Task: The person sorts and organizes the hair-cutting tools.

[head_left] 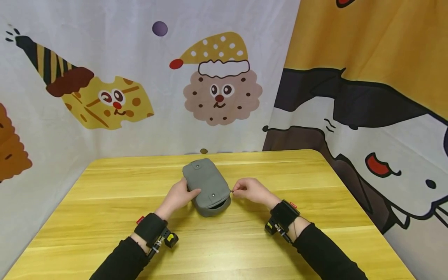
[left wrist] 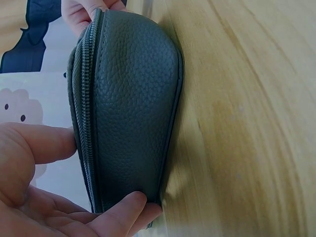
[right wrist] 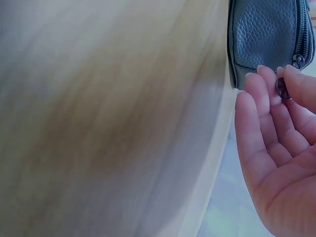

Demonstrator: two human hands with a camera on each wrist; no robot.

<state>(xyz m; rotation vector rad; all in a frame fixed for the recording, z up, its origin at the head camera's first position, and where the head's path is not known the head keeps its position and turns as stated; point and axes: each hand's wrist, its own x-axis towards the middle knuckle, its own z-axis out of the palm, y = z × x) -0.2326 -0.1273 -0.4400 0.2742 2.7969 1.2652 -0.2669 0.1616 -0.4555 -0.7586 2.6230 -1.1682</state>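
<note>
A grey zippered pouch of pebbled leather lies on the table, a gap showing along its near end below the lid. My left hand grips its left side, thumb on the top and fingers against the side wall. In the left wrist view the zipper runs along the upper edge of the side. At the pouch's near right corner my right hand pinches the zipper pull between thumb and fingers. The slider sits just above those fingertips in the right wrist view.
The pouch rests on a yellow wood-grain table, toward its far edge. Behind the table hangs a curtain printed with cartoon figures. Each wrist wears a black strap with a small camera.
</note>
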